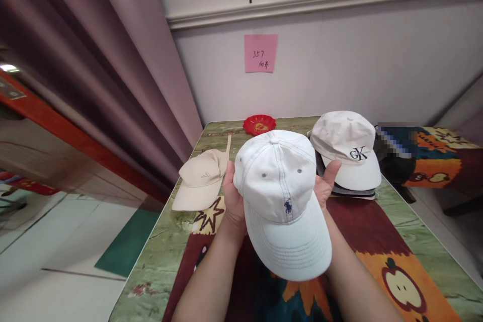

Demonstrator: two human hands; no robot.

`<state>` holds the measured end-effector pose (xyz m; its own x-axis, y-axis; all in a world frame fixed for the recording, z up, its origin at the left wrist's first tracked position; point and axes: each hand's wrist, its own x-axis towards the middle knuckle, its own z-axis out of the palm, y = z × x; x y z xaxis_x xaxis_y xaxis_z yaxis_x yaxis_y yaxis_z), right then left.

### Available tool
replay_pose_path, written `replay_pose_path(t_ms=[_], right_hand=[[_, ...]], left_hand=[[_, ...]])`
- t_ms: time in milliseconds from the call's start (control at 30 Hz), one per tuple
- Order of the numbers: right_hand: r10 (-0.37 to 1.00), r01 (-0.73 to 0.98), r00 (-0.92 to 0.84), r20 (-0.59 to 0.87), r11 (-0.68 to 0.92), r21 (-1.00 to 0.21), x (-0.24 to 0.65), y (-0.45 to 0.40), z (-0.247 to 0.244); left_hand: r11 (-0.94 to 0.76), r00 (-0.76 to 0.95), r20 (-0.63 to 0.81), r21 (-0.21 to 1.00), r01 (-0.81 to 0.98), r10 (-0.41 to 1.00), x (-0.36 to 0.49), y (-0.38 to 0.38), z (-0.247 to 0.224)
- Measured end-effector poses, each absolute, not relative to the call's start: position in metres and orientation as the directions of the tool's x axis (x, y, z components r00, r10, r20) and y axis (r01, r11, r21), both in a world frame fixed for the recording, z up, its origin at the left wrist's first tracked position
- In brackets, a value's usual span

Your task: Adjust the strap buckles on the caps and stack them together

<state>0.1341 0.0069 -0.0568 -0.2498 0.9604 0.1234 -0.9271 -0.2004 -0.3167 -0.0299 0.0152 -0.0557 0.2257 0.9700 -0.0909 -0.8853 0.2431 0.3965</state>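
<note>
A white baseball cap [277, 176] with a small navy rider emblem is held up over the table, brim toward me and tilted down to the right. My left hand [234, 198] supports its left side, most fingers hidden behind or under the crown. On the opposite side my right hand [325, 186] holds it too, thumb sticking out and other fingers hidden. Left of the hands lies a beige cap [199, 178] with its strap sticking up. An off-white cap with black letters [347, 146] tops a stack of caps just beyond my right hand.
A scalloped red dish [259, 124] sits at the back of the green table [151, 261]. Along the middle runs a patterned cloth [381, 221]. Behind is a wall with a pink note [260, 54]; a purple curtain [124, 35] hangs at left.
</note>
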Motion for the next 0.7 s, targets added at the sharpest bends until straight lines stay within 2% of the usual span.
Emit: replay_pose_path(t_ms=[133, 267, 467, 533, 700], right_hand=[[0.979, -0.936, -0.203, 0.032, -0.184, -0.301, 0.128, 0.010, -0.052], [0.965, -0.920, -0.254, -0.065, -0.262, -0.293, 0.124, 0.018, -0.062], [0.975, -0.938, -0.208, -0.084, -0.223, -0.266, 0.117, 0.024, -0.077], [0.974, -0.931, -0.215, -0.071, -0.226, -0.287, 0.118, 0.023, -0.079], [0.964, -0.867, -0.259, -0.053, -0.256, -0.426, 0.129, 0.024, -0.083]], left_hand=[[0.285, 0.279, -0.073, 0.382, -0.879, 0.958, -0.030, 0.018, -0.061], [0.300, 0.308, -0.035, 0.356, -0.885, 0.951, -0.027, 0.014, -0.062], [0.281, 0.308, 0.019, 0.359, -0.890, 0.951, -0.017, 0.011, -0.067], [0.260, 0.283, 0.003, 0.385, -0.886, 0.959, -0.018, 0.012, -0.068], [0.259, 0.264, -0.049, 0.420, -0.870, 0.963, -0.024, 0.015, -0.067]])
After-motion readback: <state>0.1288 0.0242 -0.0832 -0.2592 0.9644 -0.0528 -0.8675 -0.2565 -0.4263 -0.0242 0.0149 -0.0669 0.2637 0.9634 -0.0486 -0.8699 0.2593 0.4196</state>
